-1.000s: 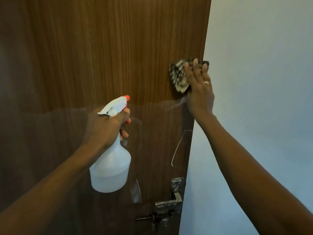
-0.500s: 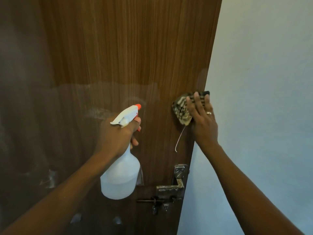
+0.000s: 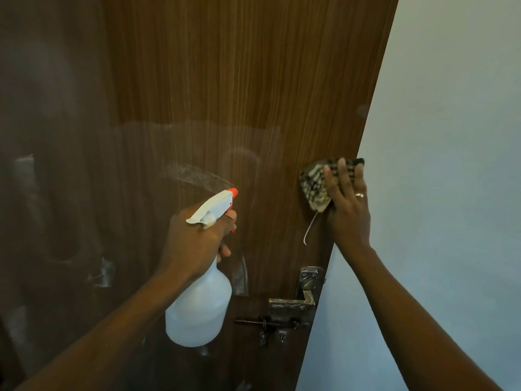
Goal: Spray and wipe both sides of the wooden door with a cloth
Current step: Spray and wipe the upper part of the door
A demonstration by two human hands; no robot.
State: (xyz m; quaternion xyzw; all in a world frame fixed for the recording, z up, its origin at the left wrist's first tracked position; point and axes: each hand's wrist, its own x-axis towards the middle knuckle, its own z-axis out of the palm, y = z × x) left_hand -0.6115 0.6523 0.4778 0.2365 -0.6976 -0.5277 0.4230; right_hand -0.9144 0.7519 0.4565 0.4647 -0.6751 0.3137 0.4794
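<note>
Gripping bottle (image 3: pixel 200 311) by the neck with left hand (image 3: pixel 194 241), fingers curled about it, red nozzle pointing up at door (image 3: pixel 239 80) ahead. Pressing cloth (image 3: pixel 314 187) flat to door with right hand (image 3: pixel 348 213), fingers straight, at the door edge, right of left hand and slightly higher. Noted below right hand: handle (image 3: pixel 293 301) and bolt (image 3: pixel 267 323); right of it, wall (image 3: pixel 451 136).

cloth (image 3: pixel 313 187): lower along door (image 3: pixel 225 80) edge | new spray streak (image 3: pixel 194 176)
</note>
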